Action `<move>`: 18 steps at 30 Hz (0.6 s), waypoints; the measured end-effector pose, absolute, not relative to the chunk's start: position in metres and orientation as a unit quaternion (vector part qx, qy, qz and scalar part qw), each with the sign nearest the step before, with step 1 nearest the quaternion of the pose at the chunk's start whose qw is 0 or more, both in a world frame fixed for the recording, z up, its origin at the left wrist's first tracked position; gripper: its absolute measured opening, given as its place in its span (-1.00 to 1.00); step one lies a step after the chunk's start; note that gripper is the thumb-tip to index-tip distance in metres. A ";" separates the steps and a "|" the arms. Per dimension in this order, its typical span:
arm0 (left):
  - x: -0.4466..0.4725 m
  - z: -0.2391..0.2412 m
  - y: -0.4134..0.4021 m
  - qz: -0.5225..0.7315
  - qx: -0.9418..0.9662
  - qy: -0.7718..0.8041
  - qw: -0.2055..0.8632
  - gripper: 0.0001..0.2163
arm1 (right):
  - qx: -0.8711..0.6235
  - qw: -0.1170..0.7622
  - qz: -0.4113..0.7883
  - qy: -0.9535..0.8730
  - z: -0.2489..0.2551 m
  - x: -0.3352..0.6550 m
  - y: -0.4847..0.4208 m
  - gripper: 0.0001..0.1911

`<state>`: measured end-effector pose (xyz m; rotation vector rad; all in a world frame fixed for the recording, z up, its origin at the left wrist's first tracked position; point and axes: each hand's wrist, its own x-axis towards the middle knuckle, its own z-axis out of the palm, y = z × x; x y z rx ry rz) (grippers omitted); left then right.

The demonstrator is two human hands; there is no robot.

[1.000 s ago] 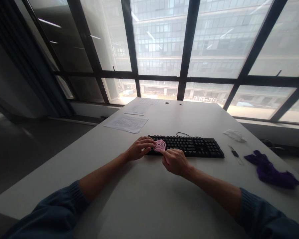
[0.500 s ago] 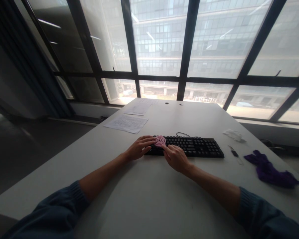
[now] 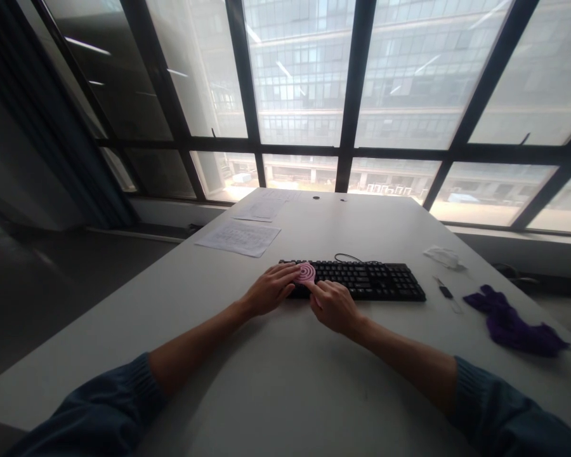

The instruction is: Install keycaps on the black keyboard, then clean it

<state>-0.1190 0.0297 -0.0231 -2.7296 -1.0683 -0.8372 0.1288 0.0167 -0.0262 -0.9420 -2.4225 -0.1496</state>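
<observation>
A black keyboard (image 3: 378, 279) lies on the white table. Over its left part is a pink round-headed tool (image 3: 306, 273) with concentric rings and a short handle; its underside is hidden. My right hand (image 3: 334, 304) is closed round the handle, index finger stretched along it toward the head. From the other side, my left hand (image 3: 270, 287) lies flat over the keyboard's left end, fingers extended and their tips on the left edge of the round head.
Right of the keyboard lie a crumpled white item (image 3: 442, 256), a small black-and-metal tool (image 3: 447, 293) and a purple cloth (image 3: 518, 327). Written paper sheets (image 3: 240, 237) lie at the back left. A cable (image 3: 352, 257) loops behind the keyboard. Large windows stand beyond the table.
My left hand has slid slightly right, its fingertips now overlapping more of the pink round head. My right hand still holds the handle, nearly in place. The view has shifted a little.
</observation>
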 end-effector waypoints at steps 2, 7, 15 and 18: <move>-0.116 -0.024 0.028 -0.272 -0.892 -0.359 0.046 -0.54 | -0.370 0.271 -0.061 -0.886 -0.027 0.129 0.018 -0.65; -0.117 -0.023 0.028 -0.279 -0.895 -0.342 0.058 -0.61 | -0.359 0.271 -0.054 -0.892 -0.028 0.130 0.018 -0.65; -0.118 -0.026 0.033 -0.301 -0.895 -0.324 0.059 -0.61 | -0.396 0.263 -0.070 -0.877 -0.028 0.132 0.025 -0.56; -0.120 -0.027 0.034 -0.314 -0.894 -0.312 0.064 -0.66 | -0.398 0.264 -0.065 -0.876 -0.029 0.133 0.026 -0.59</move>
